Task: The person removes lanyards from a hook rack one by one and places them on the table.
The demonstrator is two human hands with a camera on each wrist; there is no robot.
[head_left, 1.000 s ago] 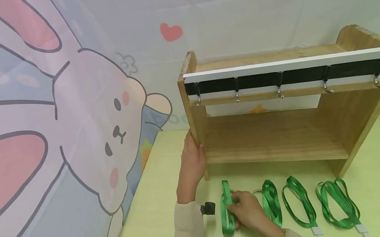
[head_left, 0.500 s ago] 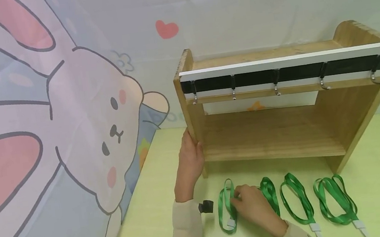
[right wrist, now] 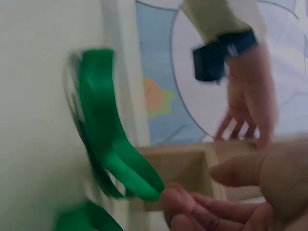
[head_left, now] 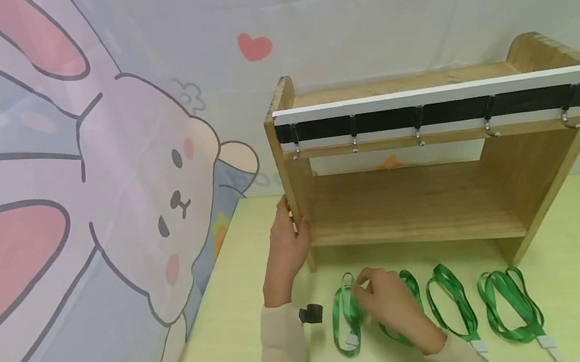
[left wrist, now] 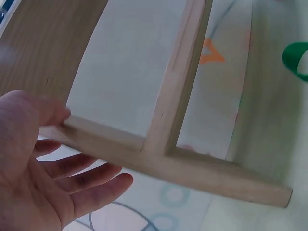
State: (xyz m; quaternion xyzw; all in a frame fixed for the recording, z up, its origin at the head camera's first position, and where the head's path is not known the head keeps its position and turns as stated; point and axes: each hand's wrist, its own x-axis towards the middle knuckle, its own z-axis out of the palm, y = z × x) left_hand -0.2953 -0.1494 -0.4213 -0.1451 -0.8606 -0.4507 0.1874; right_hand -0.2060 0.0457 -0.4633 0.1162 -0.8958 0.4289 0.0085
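Note:
In the head view my left hand [head_left: 286, 244] is at the left side panel of a wooden shelf [head_left: 414, 201]. In the left wrist view its thumb lies over the panel edge [left wrist: 106, 137], with loosely spread fingers on the other side. My right hand [head_left: 391, 302] hovers above the table beside the leftmost green lanyard [head_left: 340, 324], thumb apart from the fingers. In the right wrist view a green lanyard [right wrist: 98, 101] is close to its fingertips, with nothing pinched. The hand partly covers a second lanyard [head_left: 413, 287].
Two more green lanyards, a third [head_left: 451, 297] and a rightmost one [head_left: 529, 308], lie to the right with white clips. A white board with a black strip [head_left: 386, 120] and several metal hooks [head_left: 419, 138] runs along the shelf's front. A cartoon-printed backdrop [head_left: 147, 181] stands behind.
The right hand has let go of the leftmost lanyard, which now lies flat with its clip showing, and has shifted slightly right. The left hand stays at the panel, its fingers more spread.

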